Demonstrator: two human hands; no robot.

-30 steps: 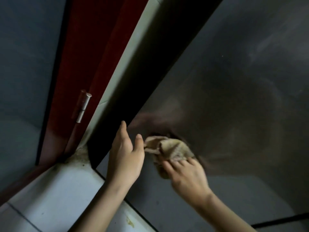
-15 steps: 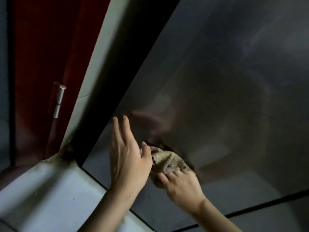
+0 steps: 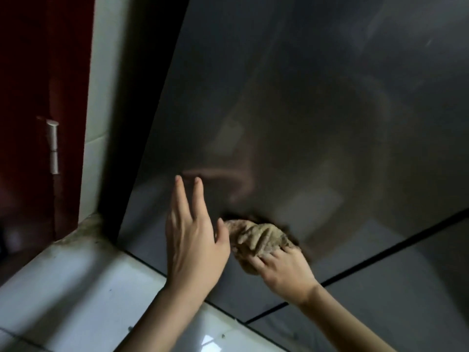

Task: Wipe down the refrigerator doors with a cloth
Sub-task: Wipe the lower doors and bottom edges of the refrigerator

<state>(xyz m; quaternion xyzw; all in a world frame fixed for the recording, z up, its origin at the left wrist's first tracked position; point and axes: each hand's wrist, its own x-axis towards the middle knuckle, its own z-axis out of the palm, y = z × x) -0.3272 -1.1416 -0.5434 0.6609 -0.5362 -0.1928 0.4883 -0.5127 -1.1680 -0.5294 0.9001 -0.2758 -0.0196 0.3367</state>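
Note:
The dark, glossy refrigerator door fills most of the view and reflects my arms. A crumpled beige cloth lies bunched against the lower part of that door. My right hand presses on the cloth from below, its fingers curled over the fabric. Just left of the cloth, my left hand stretches up along the door with straight, spread fingers and holds nothing. A thin dark seam separates this door from a lower panel.
A black side edge of the refrigerator runs down to the white tiled floor. Left of it are a white wall strip and a red door with a metal hinge. Grime sits in the corner.
The view has shifted, so the fridge door fills more of the frame. My left hand has stretched its fingers further up the door. My right hand stays on the cloth.

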